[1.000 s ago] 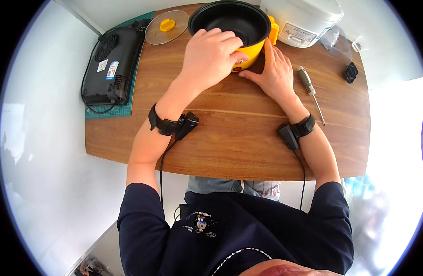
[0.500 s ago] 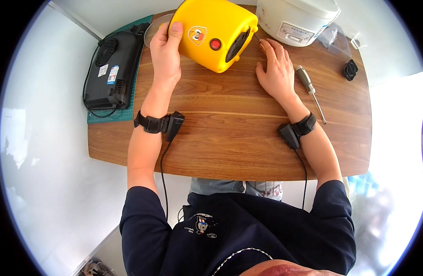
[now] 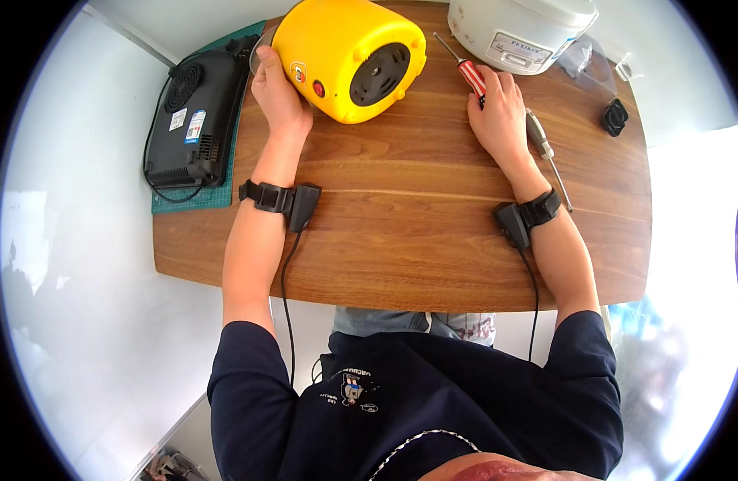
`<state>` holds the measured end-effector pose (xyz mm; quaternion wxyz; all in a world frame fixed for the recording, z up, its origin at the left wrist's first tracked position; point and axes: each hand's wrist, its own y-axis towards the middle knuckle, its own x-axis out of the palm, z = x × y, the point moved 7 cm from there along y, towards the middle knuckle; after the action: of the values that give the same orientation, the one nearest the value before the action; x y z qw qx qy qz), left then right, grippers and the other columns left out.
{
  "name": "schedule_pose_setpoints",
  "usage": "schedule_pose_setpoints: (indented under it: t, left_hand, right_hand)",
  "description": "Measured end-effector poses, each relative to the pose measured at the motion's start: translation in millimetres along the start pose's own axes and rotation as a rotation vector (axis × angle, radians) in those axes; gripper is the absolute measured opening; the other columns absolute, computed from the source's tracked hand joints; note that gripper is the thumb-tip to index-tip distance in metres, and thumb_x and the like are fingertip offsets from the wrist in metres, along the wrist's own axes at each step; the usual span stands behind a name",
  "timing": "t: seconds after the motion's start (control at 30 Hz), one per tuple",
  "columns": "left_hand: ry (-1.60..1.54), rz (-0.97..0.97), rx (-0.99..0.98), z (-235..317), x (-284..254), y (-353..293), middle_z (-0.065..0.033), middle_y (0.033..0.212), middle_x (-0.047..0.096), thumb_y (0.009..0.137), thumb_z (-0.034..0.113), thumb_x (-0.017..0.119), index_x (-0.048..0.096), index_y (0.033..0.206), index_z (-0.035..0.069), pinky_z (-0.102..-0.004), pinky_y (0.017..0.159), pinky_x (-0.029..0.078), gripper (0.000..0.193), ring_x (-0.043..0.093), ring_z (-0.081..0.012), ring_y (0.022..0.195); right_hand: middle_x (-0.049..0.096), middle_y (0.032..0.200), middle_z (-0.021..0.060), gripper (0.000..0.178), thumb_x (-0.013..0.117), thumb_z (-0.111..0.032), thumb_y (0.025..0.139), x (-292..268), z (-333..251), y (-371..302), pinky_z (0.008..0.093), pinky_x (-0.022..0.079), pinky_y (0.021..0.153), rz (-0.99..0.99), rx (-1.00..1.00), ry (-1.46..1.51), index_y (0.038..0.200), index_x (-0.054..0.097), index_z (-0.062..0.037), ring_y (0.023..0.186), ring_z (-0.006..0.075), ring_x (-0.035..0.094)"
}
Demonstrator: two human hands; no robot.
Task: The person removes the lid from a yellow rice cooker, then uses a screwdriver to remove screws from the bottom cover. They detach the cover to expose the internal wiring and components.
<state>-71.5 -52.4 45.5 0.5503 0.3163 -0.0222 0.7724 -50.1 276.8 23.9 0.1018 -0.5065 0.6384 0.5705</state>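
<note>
- Head view: the bright yellow plastic pot (image 3: 337, 50) lies tipped over at the upper middle of the frame, its round black base plate (image 3: 380, 74) turned toward the lower right; whether its underside rests on the brown wood-grain worktop (image 3: 389, 212) I cannot tell.
- The left hand (image 3: 282, 96) grips the pot at its left end, thumb up along the side and the other fingers largely hidden.
- The right hand (image 3: 499, 116), upper right of centre, is curled around the red-and-white striped handle of a slim metal-shafted screwdriver (image 3: 470, 74).
- Key relation: the base plate sits left of the right hand and slightly higher in the frame. The screwdriver's long axis runs from that hand up toward the upper left, so its tip points past the pot's right side — not at the plate. The right hand is the nearer one to the plate; the left is at the opposite end.
- Edges: the white rounded cooker (image 3: 473, 28) stands just beyond the tip at the upper right, and a grey-handled screwdriver (image 3: 537, 135) lies just beside the right wrist, slanting to the lower right.
- Room: wood surface stretches below the pot, between both forearms, down to the front edge — the widest space for moving; between pot and cooker the gap is narrow.
</note>
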Motion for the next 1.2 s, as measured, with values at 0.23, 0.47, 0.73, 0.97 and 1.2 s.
schedule_pose_setpoints:
  t: [0.23, 0.47, 0.73, 0.97, 1.2]
  left_hand:
    - [0.162, -0.022, 0.125, -5, -5, 0, -0.002, 0.098, 0.07, 0.107, 0.049, 0.054, 0.067, 0.105, 0.0, -0.0262, 0.077, 0.052, 0.051, 0.065, -0.0091, 0.087]
    - [0.258, 0.075, 0.219, -7, -18, 5, 0.0028, 0.082, 0.062, 0.111, 0.044, 0.048, 0.063, 0.094, 0.005, -0.025, 0.067, 0.045, 0.044, 0.055, -0.0051, 0.073]
    - [0.208, -0.003, 0.094, -17, -17, 3, 0.0008, 0.071, 0.054, 0.113, 0.037, 0.041, 0.054, 0.097, 0.008, -0.0244, 0.042, 0.041, 0.035, 0.05, -0.0094, 0.05]
    - [0.32, 0.055, 0.188, -9, -12, -3, -0.0012, 0.072, 0.053, 0.115, 0.034, 0.036, 0.049, 0.098, 0.008, -0.0252, 0.045, 0.042, 0.034, 0.05, -0.0105, 0.051]
    - [0.46, 0.14, 0.216, -15, -24, -2, -0.0043, 0.089, 0.055, 0.115, 0.033, 0.034, 0.048, 0.1, 0.005, -0.0271, 0.069, 0.047, 0.035, 0.053, -0.0104, 0.078]
  right_hand:
    - [0.065, 0.112, 0.0152, 0.039, 0.071, -0.012, 0.088, -4, 1, 0, 0.0473, 0.054, 0.085, 0.006, 0.088, 0.008, 0.126, 0.062, -0.0079, 0.099, 0.0383, 0.066]
    - [0.067, 0.112, 0.0132, 0.035, 0.071, -0.015, 0.088, -14, 1, 2, 0.0435, 0.055, 0.085, 0.105, 0.19, 0.243, 0.122, 0.065, -0.0083, 0.097, 0.0347, 0.068]
    - [0.074, 0.105, 0.0111, 0.034, 0.07, -0.011, 0.089, -16, 8, -3, 0.0343, 0.054, 0.086, 0.201, 0.295, 0.635, 0.121, 0.067, 0.0, 0.093, 0.0192, 0.069]
    - [0.072, 0.1, 0.0074, 0.031, 0.068, -0.007, 0.088, -21, -12, -3, 0.0277, 0.053, 0.081, 0.089, 0.126, 0.733, 0.119, 0.067, 0.0003, 0.086, 0.0122, 0.065]
    - [0.072, 0.099, 0.0091, 0.032, 0.067, -0.005, 0.085, -15, -19, -4, 0.0284, 0.053, 0.081, -0.053, 0.165, 0.802, 0.116, 0.068, 0.001, 0.086, 0.0148, 0.066]
